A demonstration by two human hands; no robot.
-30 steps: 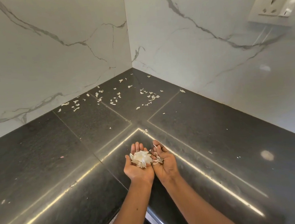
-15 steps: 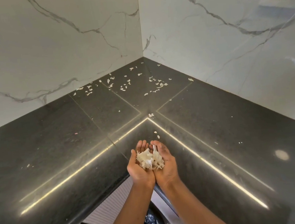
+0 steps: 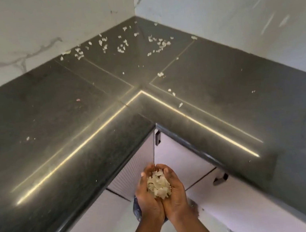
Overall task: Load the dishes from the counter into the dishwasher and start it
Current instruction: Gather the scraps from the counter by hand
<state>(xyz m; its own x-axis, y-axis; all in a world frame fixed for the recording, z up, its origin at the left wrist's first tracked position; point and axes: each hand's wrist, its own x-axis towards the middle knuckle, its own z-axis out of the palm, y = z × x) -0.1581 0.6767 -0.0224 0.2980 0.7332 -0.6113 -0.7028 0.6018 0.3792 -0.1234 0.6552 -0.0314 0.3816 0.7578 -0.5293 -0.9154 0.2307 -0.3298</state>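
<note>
My left hand [image 3: 148, 198] and my right hand [image 3: 176, 193] are cupped side by side, palms up, holding a pile of pale flaky peels [image 3: 159, 185] between them. The hands hover in front of the counter's inner corner, off the dark stone counter [image 3: 45, 128] and over the white cabinet fronts [image 3: 174, 157]. More pale scraps [image 3: 121, 47] lie scattered on the counter near the back corner. No dishes and no dishwasher are in view.
White marble walls [image 3: 42, 23] meet at the far corner. Dark cabinet handles [image 3: 157, 137] sit below the counter edge. A dark, bag-like thing [image 3: 137, 211] shows partly under my left hand. A few stray flakes [image 3: 170, 91] lie near the corner seam.
Both cupped hands with the peels have drawn back toward me, from above the counter to below and in front of its edge. The view has tilted down, so cabinet fronts now show.
</note>
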